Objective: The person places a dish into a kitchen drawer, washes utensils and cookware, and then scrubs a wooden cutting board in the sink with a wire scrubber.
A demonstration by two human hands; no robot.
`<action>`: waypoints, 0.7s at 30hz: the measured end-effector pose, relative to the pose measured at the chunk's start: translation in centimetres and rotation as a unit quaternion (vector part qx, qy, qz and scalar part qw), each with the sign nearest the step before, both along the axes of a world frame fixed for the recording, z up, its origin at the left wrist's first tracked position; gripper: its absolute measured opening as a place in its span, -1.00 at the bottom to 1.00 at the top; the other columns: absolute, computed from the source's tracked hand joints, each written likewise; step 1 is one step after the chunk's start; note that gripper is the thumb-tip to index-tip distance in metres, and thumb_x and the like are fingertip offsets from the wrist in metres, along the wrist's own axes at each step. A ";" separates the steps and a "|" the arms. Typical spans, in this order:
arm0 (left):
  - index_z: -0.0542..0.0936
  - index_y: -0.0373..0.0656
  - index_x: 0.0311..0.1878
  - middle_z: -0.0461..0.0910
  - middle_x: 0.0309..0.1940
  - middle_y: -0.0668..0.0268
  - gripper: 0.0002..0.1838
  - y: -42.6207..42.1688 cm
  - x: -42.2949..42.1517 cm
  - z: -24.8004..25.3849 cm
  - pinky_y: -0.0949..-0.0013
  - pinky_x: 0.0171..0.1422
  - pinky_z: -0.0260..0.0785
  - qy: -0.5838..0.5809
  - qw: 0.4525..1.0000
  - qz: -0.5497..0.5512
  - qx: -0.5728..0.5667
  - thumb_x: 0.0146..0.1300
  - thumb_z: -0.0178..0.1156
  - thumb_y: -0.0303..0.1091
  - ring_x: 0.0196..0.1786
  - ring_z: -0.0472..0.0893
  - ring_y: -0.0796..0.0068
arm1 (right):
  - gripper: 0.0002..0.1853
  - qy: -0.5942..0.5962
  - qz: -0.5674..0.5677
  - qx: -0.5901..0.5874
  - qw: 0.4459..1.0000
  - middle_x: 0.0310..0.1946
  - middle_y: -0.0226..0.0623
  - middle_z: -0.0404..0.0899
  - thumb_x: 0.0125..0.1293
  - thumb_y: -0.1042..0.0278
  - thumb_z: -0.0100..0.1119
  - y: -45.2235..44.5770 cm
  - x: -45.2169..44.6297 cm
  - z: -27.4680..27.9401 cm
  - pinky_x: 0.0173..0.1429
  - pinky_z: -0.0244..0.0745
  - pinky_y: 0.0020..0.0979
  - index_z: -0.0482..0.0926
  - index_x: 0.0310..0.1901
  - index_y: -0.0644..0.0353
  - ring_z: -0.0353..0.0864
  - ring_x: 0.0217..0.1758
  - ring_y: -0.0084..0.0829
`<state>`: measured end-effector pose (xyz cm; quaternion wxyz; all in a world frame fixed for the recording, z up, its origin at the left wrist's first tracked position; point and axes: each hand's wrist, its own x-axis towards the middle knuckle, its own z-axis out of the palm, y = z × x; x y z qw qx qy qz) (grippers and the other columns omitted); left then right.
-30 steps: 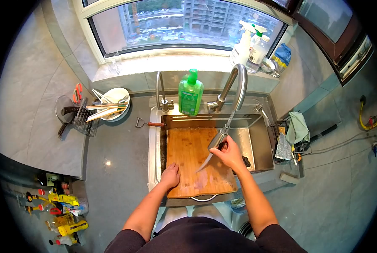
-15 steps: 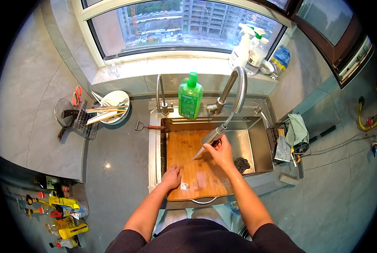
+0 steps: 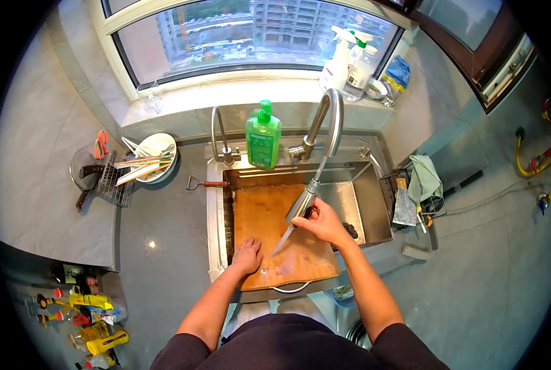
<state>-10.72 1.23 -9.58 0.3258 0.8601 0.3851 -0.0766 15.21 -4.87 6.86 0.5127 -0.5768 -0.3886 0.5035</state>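
Head view: sink (image 3: 373, 209) containing board (image 3: 263, 216), left hand (image 3: 247, 256) flat on it, right hand (image 3: 322, 222) gripping sprayer (image 3: 302, 205).

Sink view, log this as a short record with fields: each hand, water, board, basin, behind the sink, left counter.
Left hand: on cutting board, near its left edge
Right hand: holding faucet spray head
Water: running onto board
Board: lying over sink
Basin: dark clump, right of board
Behind sink: green pump bottle, upright
Left counter: bowl with chopsticks
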 end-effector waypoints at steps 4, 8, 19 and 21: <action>0.28 0.00 0.54 0.09 0.58 -0.06 -0.24 -1.6 1.7 0.9 -0.11 0.65 -0.12 0.019 0.999 -0.047 -0.001 0.39 0.07 0.20 0.61 0.06 -0.10 | -0.50 -0.016 0.022 -0.011 1.000 -0.17 -0.45 0.62 0.17 0.45 0.52 -1.1 1.7 0.8 -0.04 0.57 -0.51 0.48 0.10 0.23 0.59 -0.15 -0.64; 0.14 0.12 0.61 -0.08 0.63 -0.05 -0.14 -3.4 4.3 0.5 -0.16 0.66 -0.25 0.027 0.996 -0.085 -0.013 0.38 -0.06 0.38 0.65 -0.08 -0.18 | -0.50 -0.083 0.061 -0.069 0.992 -0.18 -0.53 0.60 0.19 0.45 0.51 -2.1 3.6 3.2 -0.12 0.46 -0.58 0.51 0.14 0.23 0.49 -0.19 -0.71; 0.01 0.11 0.65 -0.20 0.65 -0.07 0.01 -6.6 11.6 1.3 -0.14 0.67 -0.35 0.029 0.988 -0.149 -0.025 0.30 -0.10 0.53 0.68 -0.18 -0.09 | -0.43 -0.238 0.043 -0.058 0.969 -0.46 -0.38 0.57 0.06 0.17 0.59 -3.4 6.9 2.2 -0.31 0.42 -0.42 0.53 -0.01 0.31 0.46 -0.43 -0.56; 0.00 0.06 0.65 -0.20 0.65 -0.06 0.04 -6.9 12.8 1.9 -0.13 0.67 -0.36 0.038 0.987 -0.150 -0.027 0.29 -0.10 0.54 0.68 -0.18 -0.09 | -0.44 -0.232 0.030 -0.047 0.971 -0.47 -0.36 0.57 0.07 0.20 0.57 -3.4 6.8 1.9 -0.31 0.42 -0.42 0.52 0.00 0.32 0.46 -0.43 -0.54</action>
